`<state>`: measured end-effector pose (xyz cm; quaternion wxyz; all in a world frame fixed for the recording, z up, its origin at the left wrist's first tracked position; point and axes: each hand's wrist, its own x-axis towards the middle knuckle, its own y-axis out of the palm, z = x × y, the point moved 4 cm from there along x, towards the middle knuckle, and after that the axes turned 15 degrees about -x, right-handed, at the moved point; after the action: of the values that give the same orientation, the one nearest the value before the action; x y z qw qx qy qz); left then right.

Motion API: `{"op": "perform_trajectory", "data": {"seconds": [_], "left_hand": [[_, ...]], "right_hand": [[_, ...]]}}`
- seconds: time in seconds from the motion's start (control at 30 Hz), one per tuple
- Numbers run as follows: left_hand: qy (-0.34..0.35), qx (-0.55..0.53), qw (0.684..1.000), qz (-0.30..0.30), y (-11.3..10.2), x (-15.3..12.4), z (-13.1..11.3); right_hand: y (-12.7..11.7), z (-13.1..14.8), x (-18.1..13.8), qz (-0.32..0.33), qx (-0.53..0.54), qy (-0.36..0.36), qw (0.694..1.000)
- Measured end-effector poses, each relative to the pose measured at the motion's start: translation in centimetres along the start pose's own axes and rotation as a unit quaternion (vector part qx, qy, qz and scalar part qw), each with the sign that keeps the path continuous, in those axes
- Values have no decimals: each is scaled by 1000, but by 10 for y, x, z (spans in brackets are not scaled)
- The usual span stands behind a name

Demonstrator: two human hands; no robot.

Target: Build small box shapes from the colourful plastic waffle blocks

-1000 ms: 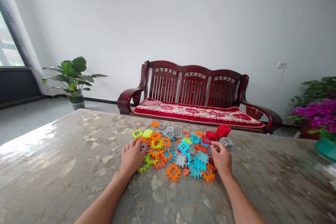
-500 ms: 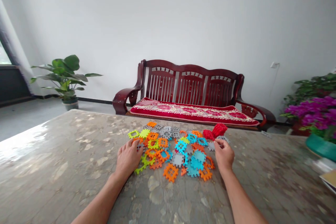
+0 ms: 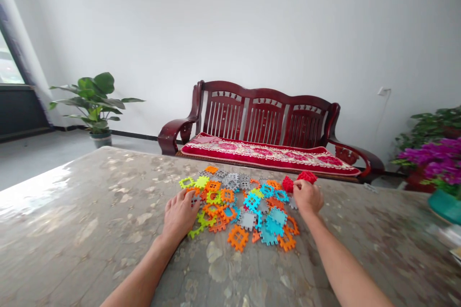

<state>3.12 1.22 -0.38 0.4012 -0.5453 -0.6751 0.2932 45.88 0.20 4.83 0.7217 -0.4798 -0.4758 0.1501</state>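
Observation:
Plastic interlocking building tiles in orange, blue, green and grey lie in a loose pile on the patterned tabletop. My left hand (image 3: 181,213) lies at the pile's left edge, palm down, fingers stretched over a grey tile (image 3: 195,200) and an orange one. At the far right of the pile, my right hand (image 3: 309,197) has thumb and fingers pinched together; whatever is between them is hidden. Just behind it are two red knobbly pieces (image 3: 307,176), partly covered by the hand. Nearer me are an orange window tile (image 3: 238,237) and several blue tiles (image 3: 269,235).
Beyond the table (image 3: 108,230) stands a dark wooden bench (image 3: 266,120) with a red patterned cushion (image 3: 262,152). A potted plant (image 3: 97,100) is on the floor at left. Purple flowers in a teal pot (image 3: 444,205) stand at the right, and a small grey piece (image 3: 370,187) lies apart.
My right hand has moved slightly away from me, to the red pieces, and now covers part of them. My left hand stays on the same spot of the pile. The view has shifted slightly.

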Motion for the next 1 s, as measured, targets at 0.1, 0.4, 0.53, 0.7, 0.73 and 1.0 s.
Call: {"op": "perform_trajectory", "data": {"seconds": [0.1, 0.4, 0.53, 0.7, 0.73, 1.0], "left_hand": [[0, -1, 1000, 1, -1, 0, 0], [-6, 14, 1000, 12, -2, -1, -3], [-7, 13, 1000, 9, -2, -2, -3], [-9, 10, 1000, 7, -4, -3, -4], [-8, 9, 1000, 9, -4, -3, -5], [-4, 2, 1000, 5, -4, -3, -4]], "right_hand": [[4, 2, 3, -17, -28, -33, 999], [15, 1, 6, -4, -44, -41, 998], [11, -1, 4, 4, -56, -39, 998], [-3, 6, -10, -4, -14, -51, 999], [-5, 10, -15, 3, 9, -54, 998], [-20, 43, -68, 71, 159, -114, 978]]}}
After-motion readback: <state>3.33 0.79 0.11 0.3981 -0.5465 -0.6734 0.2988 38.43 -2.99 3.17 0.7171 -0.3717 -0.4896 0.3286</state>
